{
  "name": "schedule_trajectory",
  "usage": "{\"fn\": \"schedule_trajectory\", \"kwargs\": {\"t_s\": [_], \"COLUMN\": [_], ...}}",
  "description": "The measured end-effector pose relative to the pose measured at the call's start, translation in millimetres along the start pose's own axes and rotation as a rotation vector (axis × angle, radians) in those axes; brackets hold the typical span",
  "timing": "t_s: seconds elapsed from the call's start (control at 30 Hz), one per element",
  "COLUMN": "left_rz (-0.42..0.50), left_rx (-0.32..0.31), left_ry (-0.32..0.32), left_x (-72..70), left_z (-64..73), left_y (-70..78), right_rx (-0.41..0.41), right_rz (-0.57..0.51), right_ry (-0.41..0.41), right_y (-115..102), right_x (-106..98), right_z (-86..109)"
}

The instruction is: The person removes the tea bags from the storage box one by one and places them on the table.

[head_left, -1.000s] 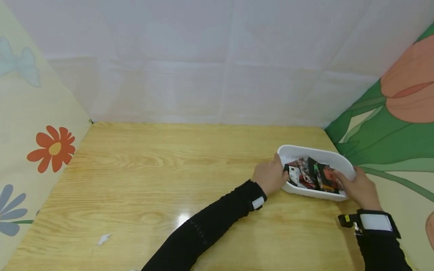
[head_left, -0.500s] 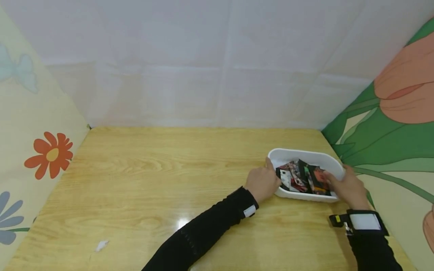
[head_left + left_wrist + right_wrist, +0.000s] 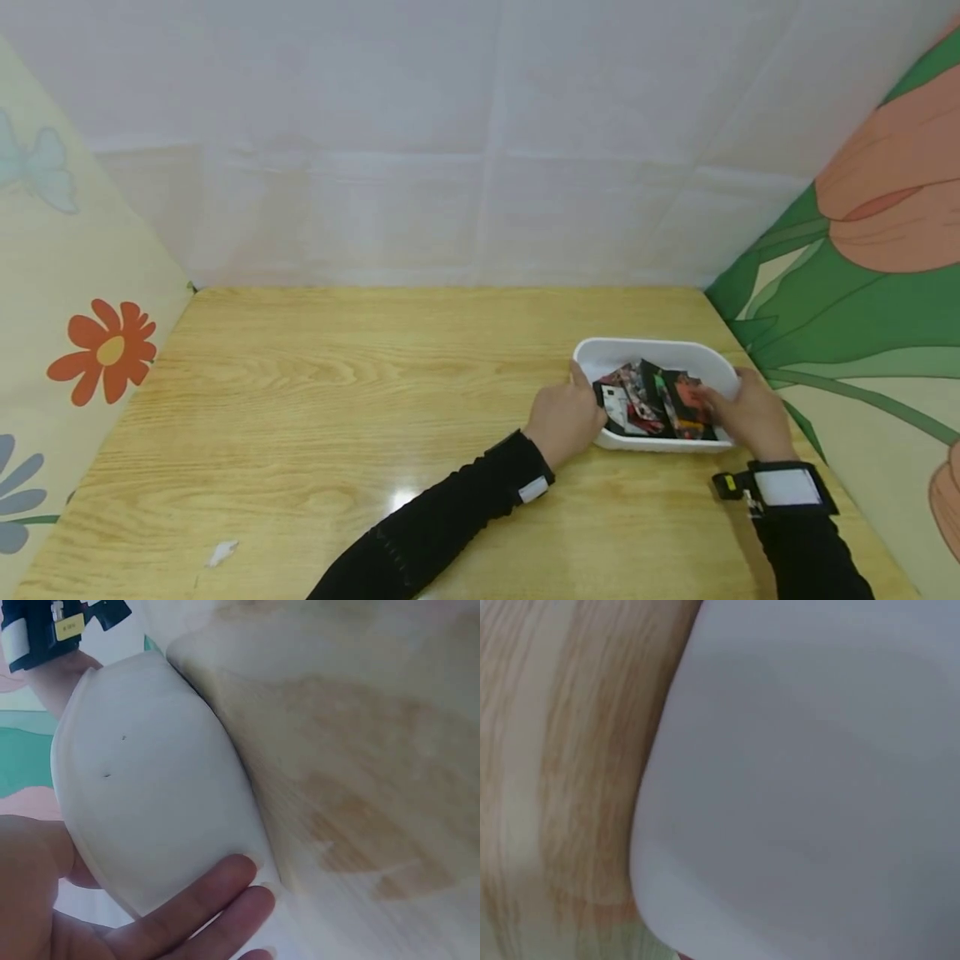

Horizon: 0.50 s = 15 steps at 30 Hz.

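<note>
A white oblong bin [image 3: 660, 445] stands at the right side of the table, with several small dark, colourful printed cards or packets [image 3: 648, 400] lying loose inside. My left hand [image 3: 566, 423] grips its left end, thumb side at the rim. In the left wrist view the fingers [image 3: 199, 907] spread along the outer wall. At the opposite end my right hand [image 3: 757, 417] holds the bin, its thumb over the rim and inside near the cards. The other right fingers are hidden behind the wall. Only the bin's smooth outside [image 3: 802, 780] fills most of the right wrist view.
The wood-grain table [image 3: 337, 400] runs back to a white sheet [image 3: 360, 217]. A small white scrap [image 3: 222, 552] lies at its front left. Printed floral panels stand on both sides, the right panel [image 3: 862, 433] close to my right arm.
Both hands have shifted the bin left along the table, away from the right panel. The cards stay in it and both grips are kept. The head view has also shifted slightly.
</note>
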<state>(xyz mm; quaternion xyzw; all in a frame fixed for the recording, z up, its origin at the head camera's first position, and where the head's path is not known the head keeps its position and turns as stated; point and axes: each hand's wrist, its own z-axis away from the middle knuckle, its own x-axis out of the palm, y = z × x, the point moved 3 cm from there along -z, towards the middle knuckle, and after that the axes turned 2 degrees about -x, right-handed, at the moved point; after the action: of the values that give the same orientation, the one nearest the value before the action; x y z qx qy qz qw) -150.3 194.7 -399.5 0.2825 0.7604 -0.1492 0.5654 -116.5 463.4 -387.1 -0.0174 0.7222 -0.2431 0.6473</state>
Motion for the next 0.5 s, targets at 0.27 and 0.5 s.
{"fn": "schedule_trajectory", "kwargs": {"t_s": [0.27, 0.5], "left_rz": [-0.052, -0.141], "left_rx": [-0.013, 0.023], "left_ry": [0.026, 0.000], "left_x": [-5.0, -5.0], "left_z": [13.3, 23.5], "left_y": [-3.7, -10.5], "right_rx": [-0.004, -0.070], "right_rz": [0.049, 0.064], "right_ry": [-0.072, -0.186], "right_y": [-5, -9], "right_x": [2, 1], "right_z": [-0.9, 3.8]}}
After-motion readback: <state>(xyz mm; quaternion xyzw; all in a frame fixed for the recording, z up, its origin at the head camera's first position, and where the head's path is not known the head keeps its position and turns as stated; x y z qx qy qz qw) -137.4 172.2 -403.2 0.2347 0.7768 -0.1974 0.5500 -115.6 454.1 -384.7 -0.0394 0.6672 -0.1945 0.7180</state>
